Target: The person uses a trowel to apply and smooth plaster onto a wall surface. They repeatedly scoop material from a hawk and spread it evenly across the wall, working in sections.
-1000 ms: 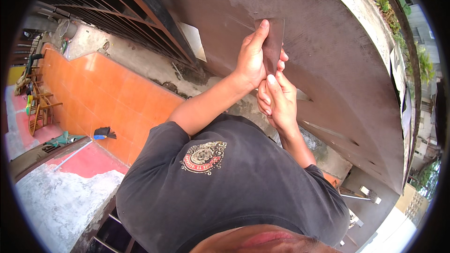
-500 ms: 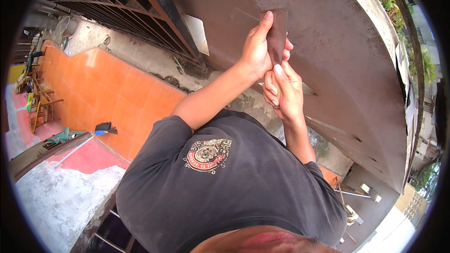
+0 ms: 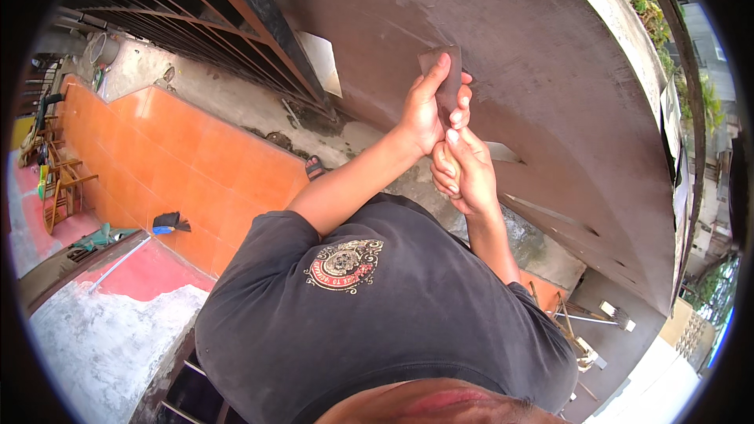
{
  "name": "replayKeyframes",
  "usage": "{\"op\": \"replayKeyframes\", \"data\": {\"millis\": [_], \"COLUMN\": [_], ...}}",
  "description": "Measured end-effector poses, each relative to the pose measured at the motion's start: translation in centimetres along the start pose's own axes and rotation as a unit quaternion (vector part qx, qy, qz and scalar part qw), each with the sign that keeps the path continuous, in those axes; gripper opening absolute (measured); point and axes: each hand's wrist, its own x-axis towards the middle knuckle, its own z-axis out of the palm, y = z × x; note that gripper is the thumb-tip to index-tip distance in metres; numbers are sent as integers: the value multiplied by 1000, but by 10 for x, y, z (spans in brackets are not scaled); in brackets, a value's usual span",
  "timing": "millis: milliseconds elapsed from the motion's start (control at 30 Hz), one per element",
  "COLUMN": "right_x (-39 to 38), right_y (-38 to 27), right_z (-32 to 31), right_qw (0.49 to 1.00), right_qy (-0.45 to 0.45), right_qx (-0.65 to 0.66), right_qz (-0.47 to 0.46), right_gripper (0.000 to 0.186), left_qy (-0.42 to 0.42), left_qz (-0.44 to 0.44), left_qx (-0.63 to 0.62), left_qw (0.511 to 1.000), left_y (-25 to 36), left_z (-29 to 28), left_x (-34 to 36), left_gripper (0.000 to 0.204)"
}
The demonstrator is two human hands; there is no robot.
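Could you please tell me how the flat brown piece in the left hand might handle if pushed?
The flat brown piece is probably fairly stiff, as its upper end shows no clear droop in the left hand. It looks thin, so it may be light. Its flat shape suggests sliding rather than rolling.

My left hand (image 3: 424, 114) covers part of the flat brown plate (image 3: 450, 88); can't tell if my right hand (image 3: 470, 173) grips its lower end. Sandaled foot (image 3: 314, 165) partly behind my forearm (image 3: 353, 177). Gate (image 3: 206, 23) cut off up top.

The left grip (image 3: 426, 114) holds a brown plate (image 3: 448, 96).
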Motion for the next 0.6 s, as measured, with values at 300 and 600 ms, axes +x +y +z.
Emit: {"op": "replayKeyframes", "data": {"millis": [300,600], "right_x": [10,19], "right_y": [-5,-6], "right_z": [0,8], "right_qw": [999,999], "right_qy": [-18,-23], "right_qx": [-28,-40], "right_qz": [11,26], "right_gripper": [19,19], "left_qy": [11,26], "left_qz": [37,53], "left_qx": [2,-8], "left_qw": [999,998], "left_y": [8,19], "left_z": [5,6], "left_x": [-1,-3], "left_gripper": [52,52]}}
